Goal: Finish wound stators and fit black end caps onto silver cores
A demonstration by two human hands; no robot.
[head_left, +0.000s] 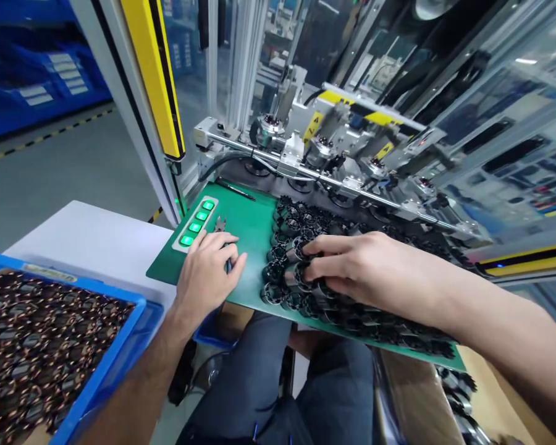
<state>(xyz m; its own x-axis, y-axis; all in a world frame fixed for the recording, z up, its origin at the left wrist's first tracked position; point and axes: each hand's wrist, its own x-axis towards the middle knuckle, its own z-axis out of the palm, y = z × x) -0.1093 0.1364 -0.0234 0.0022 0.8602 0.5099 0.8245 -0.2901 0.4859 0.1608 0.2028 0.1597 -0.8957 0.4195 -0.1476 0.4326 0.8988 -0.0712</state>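
My left hand (207, 267) lies palm down on the left part of the green mat (254, 232), fingers slightly bent and thumb apart. Under it is a pair of pliers (220, 224); the jaws stick out past the fingers, and a bit of handle shows by the thumb. My right hand (352, 262) reaches in from the right over tightly packed black-and-silver ring-shaped parts (291, 225). Its fingers grip a tilted ring-shaped part (294, 250) at the left side of the group, touching another (295, 275) just below. The thumb is mostly hidden.
Four-station machinery is too many to list singly: several metal fixtures (322, 148) stand behind a rail (278, 164). Green-lit buttons (198, 221) and a black pen-like stick (235, 190) are on the mat. A blue tray (134, 312) of copper-wound parts is at left. A yellow-black post (160, 80) rises behind.
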